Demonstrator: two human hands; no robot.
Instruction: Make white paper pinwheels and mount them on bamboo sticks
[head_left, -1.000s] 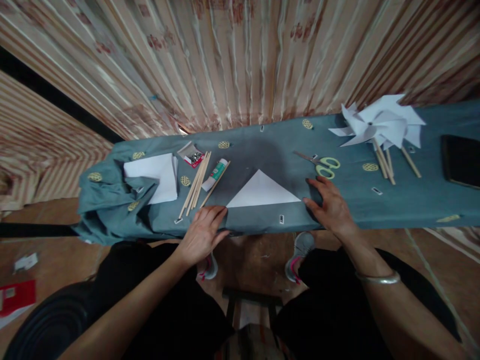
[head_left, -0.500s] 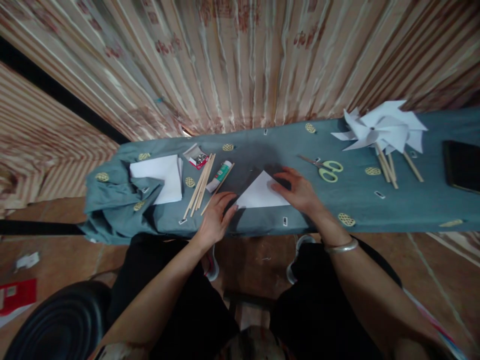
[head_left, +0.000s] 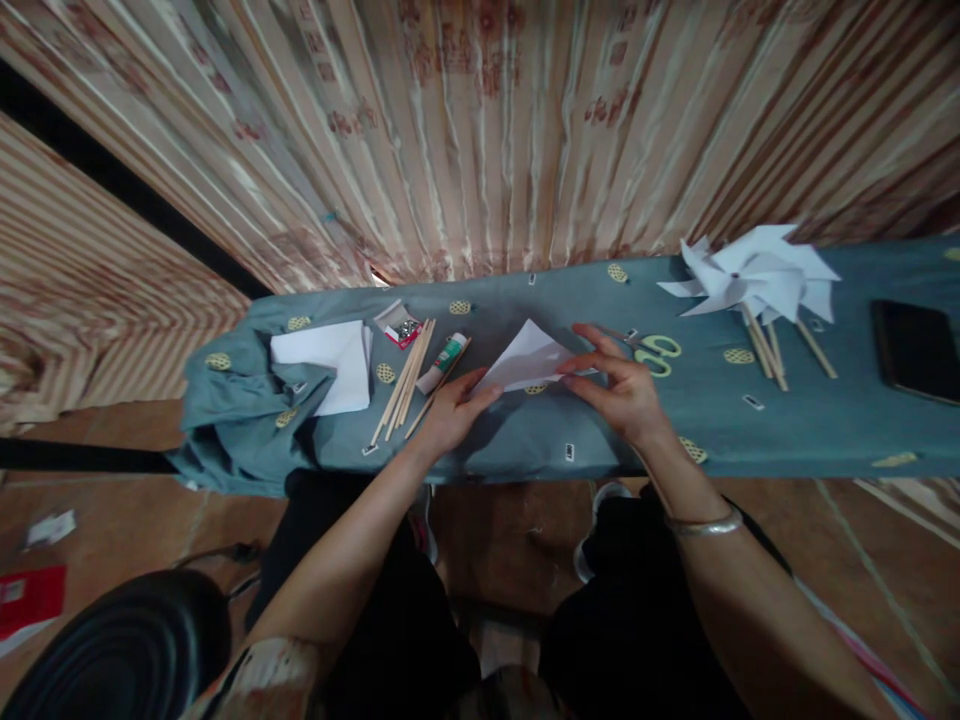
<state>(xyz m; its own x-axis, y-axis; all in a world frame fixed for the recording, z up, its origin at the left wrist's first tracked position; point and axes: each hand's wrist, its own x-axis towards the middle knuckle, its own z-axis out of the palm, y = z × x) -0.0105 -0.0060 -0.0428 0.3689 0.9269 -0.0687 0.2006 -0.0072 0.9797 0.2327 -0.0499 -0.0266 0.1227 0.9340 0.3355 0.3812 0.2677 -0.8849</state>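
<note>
A white sheet of paper [head_left: 529, 355], folded into a triangle, is held by both hands just above the cloth-covered table. My left hand [head_left: 452, 410] pinches its left corner between thumb and fingers. At the opposite corner, my right hand [head_left: 615, 385] grips the paper with thumb and fingertips, the index finger stretched away from it. Left of the paper lie a glue stick [head_left: 444, 362] and several thin wooden sticks [head_left: 405, 385]. Scissors with green handles [head_left: 654, 354] rest just beyond my right hand.
A small open box of metal pins [head_left: 400, 326] and a stack of white paper [head_left: 346, 370] lie on the left. Several paper pinwheels [head_left: 761, 275] on sticks and a black phone [head_left: 916, 345] are at the right. A black stool [head_left: 127, 640] stands at lower left.
The folded paper has been lifted off the tablecloth and tilted. Both hands, earlier beside its corners, now grip it. The view has shifted slightly.
</note>
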